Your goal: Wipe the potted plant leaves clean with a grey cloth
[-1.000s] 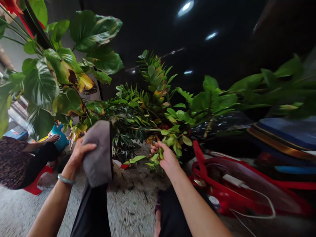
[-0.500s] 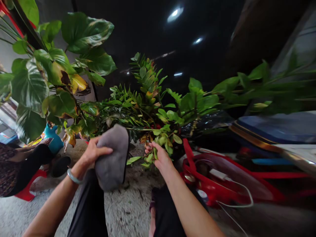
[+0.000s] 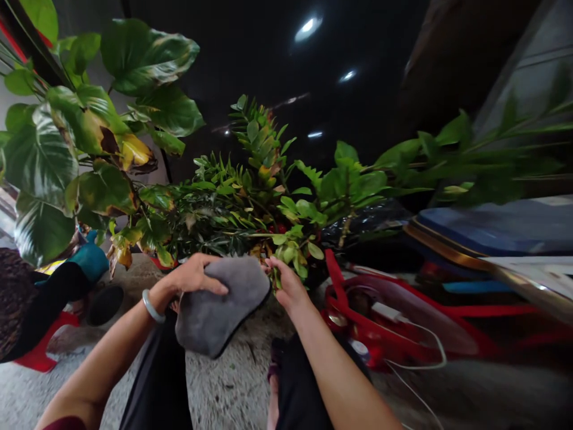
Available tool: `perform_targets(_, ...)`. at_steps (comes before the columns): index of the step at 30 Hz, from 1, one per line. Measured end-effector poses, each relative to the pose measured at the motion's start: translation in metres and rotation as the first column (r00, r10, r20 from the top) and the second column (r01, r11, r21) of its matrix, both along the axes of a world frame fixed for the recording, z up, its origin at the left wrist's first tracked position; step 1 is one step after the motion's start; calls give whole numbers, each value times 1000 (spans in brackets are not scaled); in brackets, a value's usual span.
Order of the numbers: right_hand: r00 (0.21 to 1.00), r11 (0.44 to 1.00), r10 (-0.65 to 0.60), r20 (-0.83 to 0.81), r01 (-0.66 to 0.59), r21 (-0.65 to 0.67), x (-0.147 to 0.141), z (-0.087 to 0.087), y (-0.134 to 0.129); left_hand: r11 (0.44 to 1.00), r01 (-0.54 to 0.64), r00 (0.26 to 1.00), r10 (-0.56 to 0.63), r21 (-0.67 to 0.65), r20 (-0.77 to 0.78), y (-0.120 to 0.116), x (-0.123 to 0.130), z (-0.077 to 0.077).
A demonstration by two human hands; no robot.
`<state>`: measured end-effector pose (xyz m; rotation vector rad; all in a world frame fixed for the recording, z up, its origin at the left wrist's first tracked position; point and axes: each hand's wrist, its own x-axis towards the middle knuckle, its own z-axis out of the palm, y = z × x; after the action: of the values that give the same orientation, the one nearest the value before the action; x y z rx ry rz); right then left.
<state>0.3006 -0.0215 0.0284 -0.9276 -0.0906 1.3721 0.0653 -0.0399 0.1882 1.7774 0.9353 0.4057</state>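
My left hand grips a soft grey plush pad with a dark edge, thumb on top and fingers hidden beneath. The pad tilts toward my right hand, its right end close to those fingertips. My right hand is closed on a leafy green plant stem; part of the sprig is hidden behind the pad. Just above it hang yellow-green leaves of a potted plant with thick leaflets.
Large-leaved foliage leans in from the left. A red basket holds a white charger with a cable. Beyond it lies a blue-topped stack. At left, a person in dark trousers sits on a red stool.
My left hand has moved the grey pad right and tilted it toward my right hand, covering part of the sprig. My right hand keeps hold of the stem. The view has shifted slightly.
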Motion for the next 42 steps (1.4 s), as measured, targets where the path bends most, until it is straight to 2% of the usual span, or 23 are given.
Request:
perform_targets(2,1000,1000,4,10,-4,-12,-1,-1,1,985,-120,985,103,122,139,11,6,21)
perform_targets(4,1000,1000,2,17,-1,-28,-3,0,3,908,-320,928,244,269,281,31,17,29)
perform_targets(6,1000,999,0,18,1,-35,-6,0,5,794,-459,885,366,400,289,46,29,16)
perform_targets(8,1000,1000,-2,17,3,-31,-7,1,6,747,-432,892,435,505,120,48,34,-9)
perform_targets(10,1000,1000,-10,16,10,-22,-7,0,6,797,-300,914,398,524,-82,34,30,-35)
perform_targets(12,1000,1000,-16,15,16,-10,-6,-1,5,879,-136,954,241,458,-180,12,17,-47)
perform_targets(13,1000,1000,-15,14,16,-4,-5,-2,4,907,-62,971,151,417,-184,2,8,-45)
perform_targets(15,1000,1000,-12,11,12,5,-3,-2,4,929,30,990,24,369,-140,-9,-9,-29)
perform_targets(16,1000,1000,-9,11,9,5,-3,-2,4,928,12,996,23,373,-89,-9,-15,-17)
perform_targets(18,1000,1000,-1,14,1,-7,-4,-2,5,895,-146,989,139,420,48,1,-21,5)
perform_targets(20,1000,1000,5,22,-5,-31,-7,0,6,819,-320,947,277,476,159,17,-19,15)
perform_targets(21,1000,999,8,26,-6,-43,-9,0,6,779,-368,929,327,508,173,24,-17,13)
perform_targets(23,999,998,8,33,-5,-64,-13,1,4,744,-344,927,366,572,81,31,-12,-3)
perform_targets(26,1000,997,1,30,2,-83,-19,0,-3,825,-135,950,265,549,-164,16,-15,-38)
perform_targets(28,1000,996,-1,20,2,-88,-22,-2,-8,903,-75,970,165,423,-180,-3,-27,-47)
perform_targets(30,1000,996,13,5,-12,-89,-24,-2,-12,946,-145,985,166,290,-49,-19,-44,-34)
perform_targets(32,1000,995,22,-9,-23,-99,-26,-1,-12,922,-310,950,288,233,125,-26,-60,-6)
perform_targets(34,1000,992,20,-13,-22,-121,-27,2,-11,815,-516,849,447,264,280,-20,-72,22)
perform_targets(36,1000,990,15,-5,-16,-138,-29,5,-10,660,-687,721,568,304,396,-7,-79,33)
perform_targets(38,1000,990,18,4,-17,-142,-31,9,-10,554,-776,629,647,303,430,6,-81,18)
perform_targets(39,1000,989,17,7,-15,-144,-32,10,-11,537,-791,611,679,293,407,8,-80,2)
perform_targets(41,1000,989,10,13,-8,-150,-34,11,-12,585,-755,650,726,296,225,2,-78,-37)
perform_targets(42,1000,988,6,15,-4,-154,-33,11,-13,644,-706,696,708,294,120,-7,-78,-54)
